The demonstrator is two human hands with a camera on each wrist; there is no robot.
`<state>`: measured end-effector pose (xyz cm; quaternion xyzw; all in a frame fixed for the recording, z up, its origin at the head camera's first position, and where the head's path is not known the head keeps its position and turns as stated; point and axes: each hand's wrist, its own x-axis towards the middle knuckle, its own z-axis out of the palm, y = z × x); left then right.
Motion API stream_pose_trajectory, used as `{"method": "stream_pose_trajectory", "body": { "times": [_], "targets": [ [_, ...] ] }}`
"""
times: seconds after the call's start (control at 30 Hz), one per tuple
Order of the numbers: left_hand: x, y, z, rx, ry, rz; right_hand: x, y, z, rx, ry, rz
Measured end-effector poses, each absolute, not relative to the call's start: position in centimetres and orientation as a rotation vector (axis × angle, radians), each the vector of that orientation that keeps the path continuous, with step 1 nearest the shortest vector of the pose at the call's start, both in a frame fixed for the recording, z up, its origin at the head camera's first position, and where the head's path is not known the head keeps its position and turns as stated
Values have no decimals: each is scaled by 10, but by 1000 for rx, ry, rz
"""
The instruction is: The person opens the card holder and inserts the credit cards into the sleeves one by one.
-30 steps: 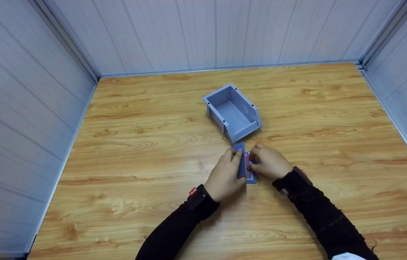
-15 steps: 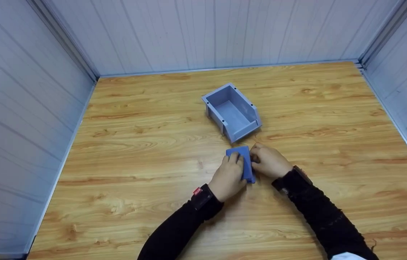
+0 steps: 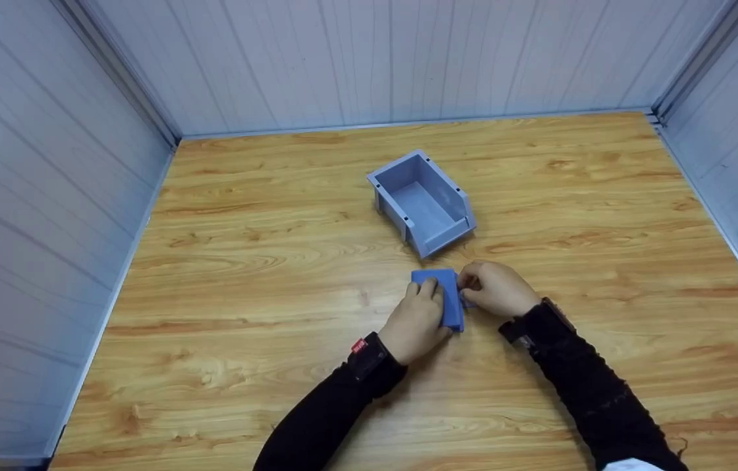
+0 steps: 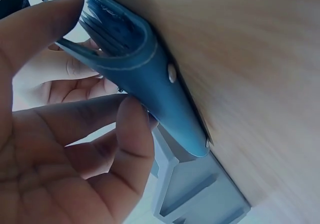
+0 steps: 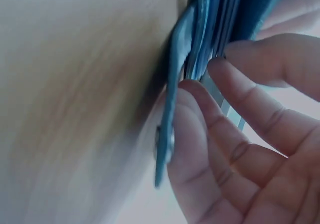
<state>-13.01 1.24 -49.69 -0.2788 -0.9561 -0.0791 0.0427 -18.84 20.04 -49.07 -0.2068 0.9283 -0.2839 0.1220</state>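
A blue card wallet (image 3: 438, 291) lies folded over on the wooden table, its cover facing up in the head view. My left hand (image 3: 413, 320) holds it from the left, fingers over the cover and thumb at the near edge. The left wrist view shows its rounded spine (image 4: 165, 84) with metal studs, and several thin leaves (image 4: 112, 32) inside. At the right edge, my right hand (image 3: 496, 288) grips the wallet with curled fingertips. In the right wrist view, a strap (image 5: 170, 109) with a snap button (image 5: 165, 144) hangs beside those fingers.
A grey open-front plastic bin (image 3: 421, 203) stands just beyond the wallet, its low front turned toward the hands. Nothing shows inside it. Pale panel walls (image 3: 369, 65) bound the wooden table (image 3: 245, 275) at the back and both sides.
My left hand has folded the raised cover down to the right, hiding the reddish card seen inside earlier. The right hand has shifted slightly right, and a blue strap shows by its fingers.
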Motion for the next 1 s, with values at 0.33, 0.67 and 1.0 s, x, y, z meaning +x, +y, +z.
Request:
{"method": "stream_pose_trajectory", "body": {
  "times": [0.33,0.67,1.0],
  "targets": [
    [-139,2,-492,-955,-2998,-314,-185,216,-489,-580,2737,-702],
    [-148,-14,-489,-1025,-3084,-499,-179,226,-488,-581,2714,-641],
    [-147,-11,-492,-1045,-3079,-508,-177,228,-483,-542,2722,-715]
  ]
}}
